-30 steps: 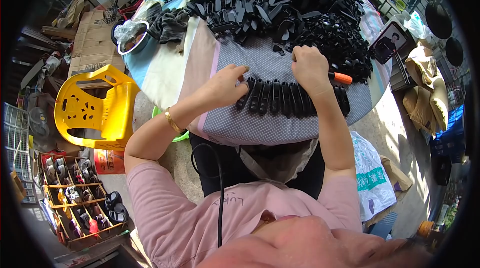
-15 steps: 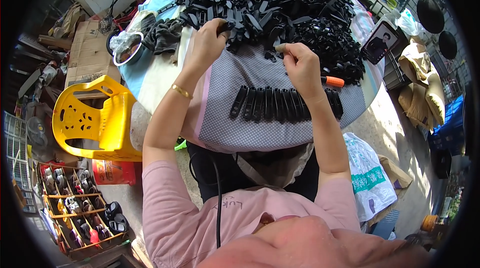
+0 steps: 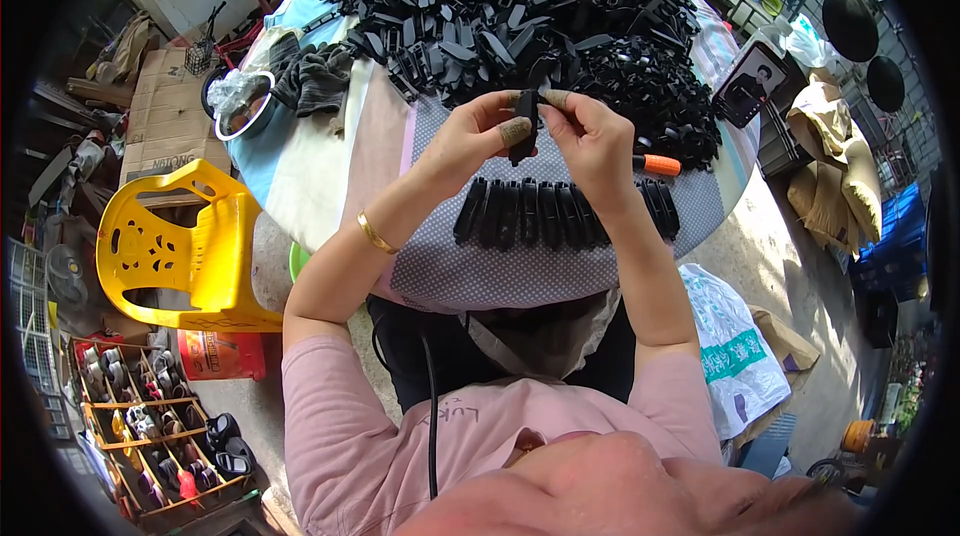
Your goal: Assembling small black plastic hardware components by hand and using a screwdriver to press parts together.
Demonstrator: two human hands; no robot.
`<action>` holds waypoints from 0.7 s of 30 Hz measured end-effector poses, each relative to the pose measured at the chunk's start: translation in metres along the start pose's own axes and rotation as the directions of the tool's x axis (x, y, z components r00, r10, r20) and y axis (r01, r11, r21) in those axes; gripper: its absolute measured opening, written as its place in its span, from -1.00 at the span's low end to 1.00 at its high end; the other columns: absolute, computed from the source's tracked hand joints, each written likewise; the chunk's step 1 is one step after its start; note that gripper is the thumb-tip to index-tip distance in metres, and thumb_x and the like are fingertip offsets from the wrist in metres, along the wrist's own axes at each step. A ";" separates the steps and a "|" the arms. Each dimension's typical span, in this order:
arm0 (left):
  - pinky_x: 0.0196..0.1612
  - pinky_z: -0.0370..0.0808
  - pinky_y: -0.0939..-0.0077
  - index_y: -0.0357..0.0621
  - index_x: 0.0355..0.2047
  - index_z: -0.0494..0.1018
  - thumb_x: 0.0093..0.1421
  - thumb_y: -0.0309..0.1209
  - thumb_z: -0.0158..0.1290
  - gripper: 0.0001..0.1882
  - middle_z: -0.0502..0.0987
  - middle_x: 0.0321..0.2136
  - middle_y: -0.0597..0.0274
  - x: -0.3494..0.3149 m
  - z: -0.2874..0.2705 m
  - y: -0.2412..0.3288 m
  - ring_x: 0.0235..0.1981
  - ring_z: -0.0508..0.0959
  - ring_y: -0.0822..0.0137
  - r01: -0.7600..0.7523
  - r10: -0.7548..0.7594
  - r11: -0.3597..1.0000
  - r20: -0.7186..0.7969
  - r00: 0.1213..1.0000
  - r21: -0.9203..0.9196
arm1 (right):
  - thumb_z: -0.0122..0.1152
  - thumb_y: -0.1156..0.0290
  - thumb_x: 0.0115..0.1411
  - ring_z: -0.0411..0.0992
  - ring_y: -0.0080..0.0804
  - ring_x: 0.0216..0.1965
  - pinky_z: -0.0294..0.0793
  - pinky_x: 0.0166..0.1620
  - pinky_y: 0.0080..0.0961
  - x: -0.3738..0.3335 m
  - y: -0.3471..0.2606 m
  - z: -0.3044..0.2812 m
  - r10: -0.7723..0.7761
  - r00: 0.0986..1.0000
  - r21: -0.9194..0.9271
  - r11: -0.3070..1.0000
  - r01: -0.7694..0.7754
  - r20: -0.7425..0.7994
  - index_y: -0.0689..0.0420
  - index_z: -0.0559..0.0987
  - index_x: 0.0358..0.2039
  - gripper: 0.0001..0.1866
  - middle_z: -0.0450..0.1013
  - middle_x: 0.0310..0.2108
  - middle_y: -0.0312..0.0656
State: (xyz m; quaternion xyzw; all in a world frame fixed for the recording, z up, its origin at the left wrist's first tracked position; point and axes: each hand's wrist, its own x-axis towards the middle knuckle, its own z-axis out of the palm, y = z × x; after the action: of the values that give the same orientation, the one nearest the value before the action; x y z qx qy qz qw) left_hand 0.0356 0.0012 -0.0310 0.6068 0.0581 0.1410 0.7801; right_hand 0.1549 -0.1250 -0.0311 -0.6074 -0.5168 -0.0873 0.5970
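Over the table, my left hand [image 3: 478, 136] grips a long black plastic part [image 3: 522, 128] held upright, its thumb and fingers closed on it. My right hand [image 3: 592, 136] meets it from the other side, fingertips pinched at its upper end; whether a smaller piece sits in that pinch is hidden. Coverings wrap some fingertips. Below my hands, a row of several similar black plastic parts [image 3: 530, 214] lies side by side on the dotted cloth [image 3: 440, 261]. Just beyond is a large heap of loose black plastic parts [image 3: 480, 26], with a pile of smaller black pieces [image 3: 655, 101] at its right.
An orange-handled tool [image 3: 658, 165] lies right of my right hand. Dark gloves [image 3: 315, 76] and a white bowl [image 3: 255, 121] are on the table's left. A phone [image 3: 752, 86] stands at the right edge. A yellow chair [image 3: 190, 246] stands left of the table.
Both hands have drawn back from the heap and come together above the row. My left hand has brought a black plastic part with it, and my right hand now touches that part.
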 end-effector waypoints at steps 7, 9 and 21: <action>-0.23 0.48 0.59 -0.28 0.02 0.30 0.15 -0.40 0.06 -0.56 0.50 -0.26 0.24 -0.003 0.000 -0.002 -0.32 0.53 0.44 -0.020 0.027 0.988 -0.043 0.999 0.150 | 0.21 0.64 -0.06 0.44 -0.29 -0.57 0.40 -0.52 -0.55 0.002 -0.013 -0.003 -0.262 0.962 -0.297 0.915 0.272 0.074 0.29 0.51 -0.45 -0.89 0.44 -0.55 -0.09; -0.24 0.47 0.60 -0.28 0.03 0.30 0.15 -0.40 0.07 -0.56 0.49 -0.26 0.25 -0.004 0.001 -0.004 -0.32 0.51 0.48 -0.020 0.029 0.988 -0.054 0.998 0.156 | 0.21 0.65 -0.07 0.44 -0.26 -0.56 0.41 -0.52 -0.54 0.001 -0.012 -0.002 -0.261 0.962 -0.294 0.916 0.273 0.080 0.29 0.51 -0.46 -0.89 0.43 -0.56 -0.09; -0.23 0.42 0.65 -0.30 0.02 0.32 0.19 -0.41 0.01 -0.61 0.47 -0.30 0.35 -0.006 0.000 -0.003 -0.32 0.43 0.59 -0.107 0.108 0.978 0.005 0.994 0.177 | 0.19 0.62 0.00 0.43 -0.31 -0.53 0.41 -0.48 -0.54 -0.002 -0.012 0.002 -0.327 0.944 -0.263 0.908 0.326 0.041 0.31 0.51 -0.43 -0.91 0.43 -0.51 -0.11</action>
State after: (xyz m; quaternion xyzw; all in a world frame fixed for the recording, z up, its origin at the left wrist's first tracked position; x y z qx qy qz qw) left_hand 0.0299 -0.0017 -0.0343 0.6756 0.0395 0.1786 0.7142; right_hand 0.1448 -0.1274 -0.0252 -0.5870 -0.5934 -0.2557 0.4878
